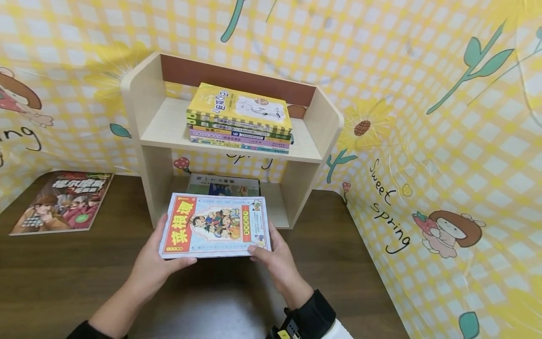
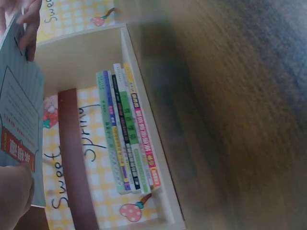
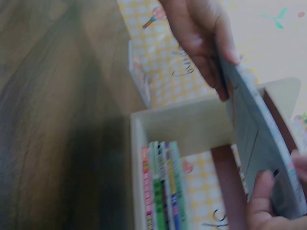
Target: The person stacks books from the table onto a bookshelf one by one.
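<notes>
Both hands hold a light-blue book (image 1: 254, 226) with a red title strip and cartoon children on its cover, tilted in front of a small wooden shelf. At its left edge, the left hand (image 1: 148, 261) grips it with the thumb along the near side. The right hand (image 1: 277, 263) pinches the near right corner, thumb on top of the cover. Seen in the left wrist view, the book's back cover (image 2: 19, 105) is pale blue with a red label. Behind the held book, on the lower shelf, lies a green-and-white book (image 1: 235, 181) atop a stack whose spines (image 2: 127, 134) show from the wrist.
The two-tier wooden shelf (image 1: 134, 103) stands at the back of the brown table (image 1: 351, 273). On its upper tier lies a stack of books (image 1: 239, 120) with a yellow one on top. A comic book (image 1: 63, 205) lies at far left. Yellow checked cloth (image 1: 423, 155) surrounds the table.
</notes>
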A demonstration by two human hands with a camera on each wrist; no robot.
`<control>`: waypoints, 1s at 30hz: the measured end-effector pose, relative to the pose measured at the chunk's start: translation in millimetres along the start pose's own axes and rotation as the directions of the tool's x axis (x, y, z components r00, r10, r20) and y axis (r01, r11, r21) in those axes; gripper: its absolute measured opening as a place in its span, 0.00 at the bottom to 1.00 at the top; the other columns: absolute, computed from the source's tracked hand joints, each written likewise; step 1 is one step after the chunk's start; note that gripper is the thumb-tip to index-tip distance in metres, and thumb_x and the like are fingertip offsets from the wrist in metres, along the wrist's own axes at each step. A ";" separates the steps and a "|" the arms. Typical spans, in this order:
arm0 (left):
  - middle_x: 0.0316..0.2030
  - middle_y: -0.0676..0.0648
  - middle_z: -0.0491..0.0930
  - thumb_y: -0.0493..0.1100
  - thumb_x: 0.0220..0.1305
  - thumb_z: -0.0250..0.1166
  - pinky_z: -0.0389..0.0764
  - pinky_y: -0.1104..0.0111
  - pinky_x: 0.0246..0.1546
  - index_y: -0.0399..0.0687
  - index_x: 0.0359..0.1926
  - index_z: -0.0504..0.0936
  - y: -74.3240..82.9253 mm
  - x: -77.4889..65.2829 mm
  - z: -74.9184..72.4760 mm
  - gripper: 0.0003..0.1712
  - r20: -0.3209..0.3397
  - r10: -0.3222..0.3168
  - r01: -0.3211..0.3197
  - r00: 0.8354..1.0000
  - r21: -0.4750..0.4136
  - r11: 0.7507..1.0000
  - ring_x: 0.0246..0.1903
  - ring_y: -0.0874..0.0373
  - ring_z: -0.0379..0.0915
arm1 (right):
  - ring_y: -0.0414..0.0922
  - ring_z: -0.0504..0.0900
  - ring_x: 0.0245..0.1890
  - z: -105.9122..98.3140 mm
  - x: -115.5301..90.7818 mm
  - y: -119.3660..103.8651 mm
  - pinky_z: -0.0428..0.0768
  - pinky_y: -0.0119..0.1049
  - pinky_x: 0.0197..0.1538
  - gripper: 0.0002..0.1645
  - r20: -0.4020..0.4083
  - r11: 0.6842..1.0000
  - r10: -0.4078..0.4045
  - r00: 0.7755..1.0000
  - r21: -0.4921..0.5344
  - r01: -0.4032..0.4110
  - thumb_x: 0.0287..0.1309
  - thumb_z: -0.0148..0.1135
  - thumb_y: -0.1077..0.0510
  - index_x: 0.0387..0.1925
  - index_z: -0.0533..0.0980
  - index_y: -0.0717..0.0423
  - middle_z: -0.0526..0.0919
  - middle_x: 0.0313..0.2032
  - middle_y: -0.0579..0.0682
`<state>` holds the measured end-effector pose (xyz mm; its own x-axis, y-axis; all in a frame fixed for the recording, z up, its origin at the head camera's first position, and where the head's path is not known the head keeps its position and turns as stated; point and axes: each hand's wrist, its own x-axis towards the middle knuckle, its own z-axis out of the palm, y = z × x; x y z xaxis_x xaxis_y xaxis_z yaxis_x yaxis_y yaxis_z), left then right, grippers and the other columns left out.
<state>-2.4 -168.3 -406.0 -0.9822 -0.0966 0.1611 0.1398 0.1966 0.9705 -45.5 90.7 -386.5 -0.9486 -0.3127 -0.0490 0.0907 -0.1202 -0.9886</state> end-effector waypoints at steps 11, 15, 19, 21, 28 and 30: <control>0.64 0.29 0.64 0.35 0.53 0.73 0.73 0.84 0.43 0.45 0.76 0.36 -21.3 14.9 -0.1 0.63 0.047 -0.049 0.051 0.998 -0.044 0.998 0.43 0.79 0.71 | 0.49 0.72 0.61 -4.7 19.5 30.3 0.68 0.36 0.62 0.55 0.059 0.984 -0.084 0.995 -0.155 0.092 0.59 0.63 0.66 0.76 0.40 0.52 0.56 0.72 0.57; 0.61 0.30 0.68 0.35 0.53 0.73 0.76 0.79 0.43 0.45 0.76 0.41 -29.8 21.3 2.6 0.60 0.077 -0.037 0.043 0.996 -0.079 0.996 0.43 0.74 0.75 | 0.51 0.71 0.62 -6.9 25.0 37.8 0.67 0.38 0.63 0.54 0.040 0.980 -0.077 0.996 -0.182 0.083 0.60 0.62 0.68 0.76 0.40 0.53 0.55 0.73 0.58; 0.62 0.30 0.67 0.36 0.54 0.73 0.76 0.78 0.43 0.44 0.76 0.41 -37.6 27.9 4.2 0.60 0.102 -0.063 0.071 0.993 -0.083 0.994 0.43 0.74 0.75 | 0.52 0.72 0.61 -9.5 29.8 45.3 0.67 0.39 0.63 0.54 0.025 0.979 -0.053 0.998 -0.198 0.057 0.60 0.61 0.68 0.76 0.39 0.56 0.55 0.73 0.60; 0.62 0.30 0.66 0.37 0.54 0.73 0.76 0.78 0.44 0.44 0.76 0.41 -41.6 31.1 4.7 0.60 0.108 -0.078 0.087 0.991 -0.080 0.993 0.43 0.74 0.74 | 0.52 0.71 0.62 -10.7 32.3 48.6 0.67 0.40 0.64 0.54 0.019 0.980 -0.038 0.999 -0.197 0.041 0.60 0.61 0.67 0.76 0.38 0.56 0.55 0.72 0.60; 0.62 0.32 0.67 0.38 0.54 0.74 0.77 0.77 0.44 0.44 0.75 0.42 -50.3 43.8 7.5 0.59 0.122 -0.094 0.103 0.988 -0.069 0.992 0.47 0.65 0.75 | 0.52 0.67 0.64 -16.3 43.4 57.9 0.61 0.51 0.67 0.53 0.000 0.978 -0.019 1.000 -0.206 0.019 0.60 0.63 0.65 0.76 0.41 0.54 0.59 0.71 0.58; 0.62 0.32 0.66 0.39 0.54 0.73 0.76 0.76 0.44 0.44 0.75 0.42 -52.7 47.8 8.5 0.58 0.130 -0.097 0.105 0.987 -0.057 0.993 0.50 0.59 0.74 | 0.52 0.66 0.65 -18.3 47.1 60.4 0.61 0.52 0.67 0.53 -0.007 0.980 -0.006 1.000 -0.200 0.005 0.60 0.63 0.64 0.76 0.42 0.53 0.61 0.71 0.57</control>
<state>-57.7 -174.9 -451.0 -0.9991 0.0119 0.0413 0.0425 0.1290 0.9907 -90.2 86.0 -451.1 -0.9512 -0.3055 -0.0439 0.0238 0.0693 -0.9973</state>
